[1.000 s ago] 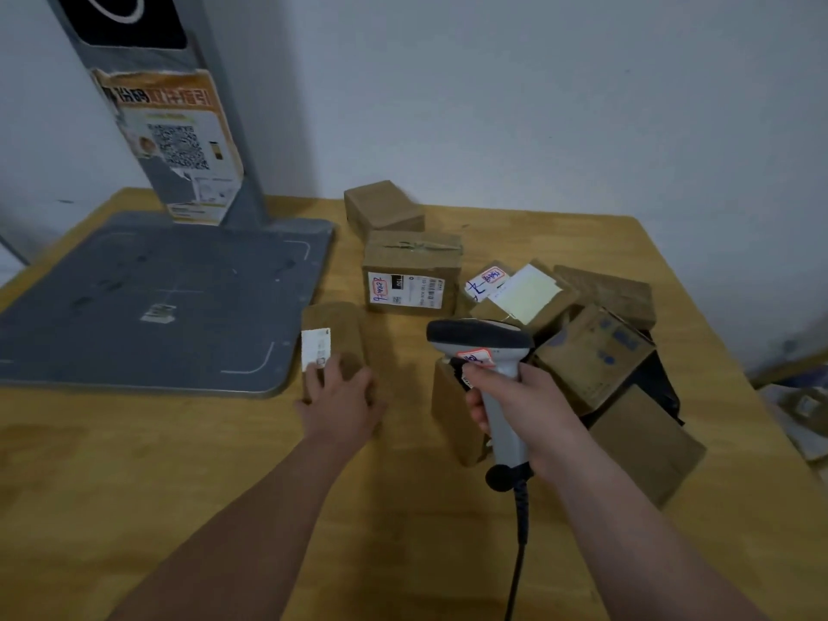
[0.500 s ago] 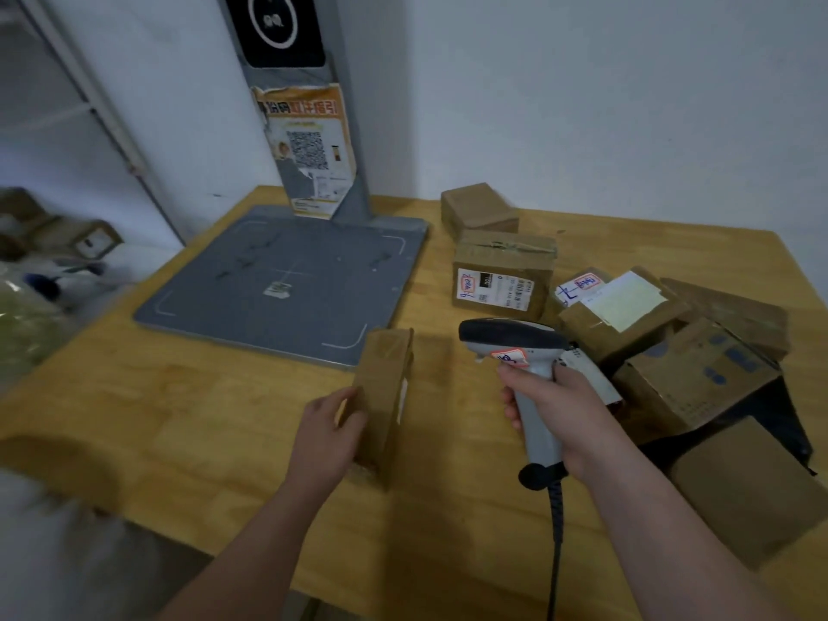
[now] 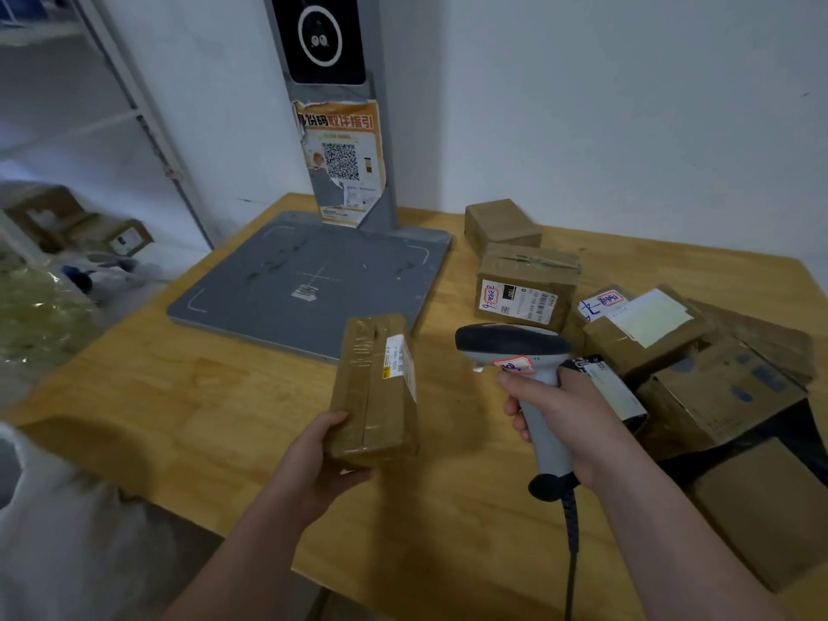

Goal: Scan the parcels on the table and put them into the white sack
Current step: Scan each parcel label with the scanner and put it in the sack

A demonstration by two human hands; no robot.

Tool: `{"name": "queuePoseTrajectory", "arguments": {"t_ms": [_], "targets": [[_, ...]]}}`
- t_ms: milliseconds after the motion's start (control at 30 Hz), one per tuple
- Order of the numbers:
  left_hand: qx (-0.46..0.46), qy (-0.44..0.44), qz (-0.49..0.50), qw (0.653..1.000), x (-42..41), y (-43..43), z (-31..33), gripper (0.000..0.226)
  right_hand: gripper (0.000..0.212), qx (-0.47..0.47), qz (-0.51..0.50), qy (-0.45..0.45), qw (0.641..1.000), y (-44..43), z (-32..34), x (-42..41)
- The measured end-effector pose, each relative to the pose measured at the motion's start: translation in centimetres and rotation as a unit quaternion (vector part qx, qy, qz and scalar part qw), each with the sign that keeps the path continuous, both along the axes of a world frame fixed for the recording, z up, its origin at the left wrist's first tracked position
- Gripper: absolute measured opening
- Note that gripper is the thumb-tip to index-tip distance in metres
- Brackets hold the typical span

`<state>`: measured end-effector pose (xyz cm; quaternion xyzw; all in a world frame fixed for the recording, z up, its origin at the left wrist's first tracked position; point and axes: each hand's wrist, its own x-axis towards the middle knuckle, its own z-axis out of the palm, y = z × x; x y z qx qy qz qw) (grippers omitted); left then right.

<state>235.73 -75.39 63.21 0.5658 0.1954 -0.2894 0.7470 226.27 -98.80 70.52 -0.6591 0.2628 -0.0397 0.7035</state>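
1. Left hand point(image 3: 320, 463) — fingers clamped on the near end of a brown tape-wrapped cardboard parcel point(image 3: 374, 387), held above the wooden tabletop point(image 3: 215, 396), white label facing right.
2. Right hand point(image 3: 569, 423) — fingers closed round the grip of a grey handheld barcode scanner point(image 3: 519, 365), its dark head pointing left toward the parcel.
3. Grey scanning platform point(image 3: 313, 275) lies just beyond.
4. Remaining brown cardboard parcels point(image 3: 649, 333) are heaped at right.
5. White sack point(image 3: 53, 531) sits at lower left, beside the tabletop edge.

The white sack point(image 3: 67, 531) was blurred and cut off at the lower left; the scanner cable point(image 3: 571, 562) ran off the bottom edge.
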Motion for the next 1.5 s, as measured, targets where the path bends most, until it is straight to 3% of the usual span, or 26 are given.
{"name": "queuePoseTrajectory", "arguments": {"t_ms": [200, 467, 567, 700, 833, 967, 1033, 1133, 1500], "targets": [[-0.051, 0.007, -0.007, 0.999, -0.5, 1.5, 0.9, 0.019, 0.017, -0.03, 0.039, -0.008, 0.999, 1.5, 0.5, 0.4], [-0.001, -0.058, 0.003, 0.998, 0.3, 4.3, 1.3, 0.02, 0.019, -0.154, 0.097, 0.011, 0.983, 2.7, 1.6, 0.7], [-0.024, -0.049, 0.013, 0.998, 0.7, 5.6, 1.6, 0.024, 0.02, -0.175, 0.11, 0.01, 0.978, 3.2, 2.2, 0.8], [-0.077, -0.017, 0.012, 0.997, 0.7, 7.4, 1.6, 0.028, 0.023, -0.105, 0.098, -0.007, 0.99, 4.3, 2.6, 1.2], [-0.149, 0.016, 0.001, 0.989, -0.4, 8.8, 1.9, 0.034, 0.028, 0.035, 0.071, -0.014, 0.997, 6.2, 3.5, 2.0], [-0.199, 0.011, 0.012, 0.98, -1.1, 10.8, 1.9, 0.054, 0.022, 0.113, 0.088, 0.022, 0.989, 8.6, 4.4, 2.9], [-0.217, 0.005, 0.029, 0.976, -1.3, 12.1, 2.0, 0.053, 0.022, 0.142, 0.103, 0.042, 0.984, 10.0, 4.7, 3.2], [-0.222, -0.017, 0.053, 0.974, -1.8, 14.4, 2.5, 0.038, 0.023, 0.165, 0.124, 0.06, 0.977, 12.3, 4.9, 3.6], [-0.215, -0.067, 0.077, 0.971, -3.9, 24.0, 4.3, 0.045, 0.022, 0.165, 0.169, 0.076, 0.969, 22.1, 5.9, 5.1]]}}
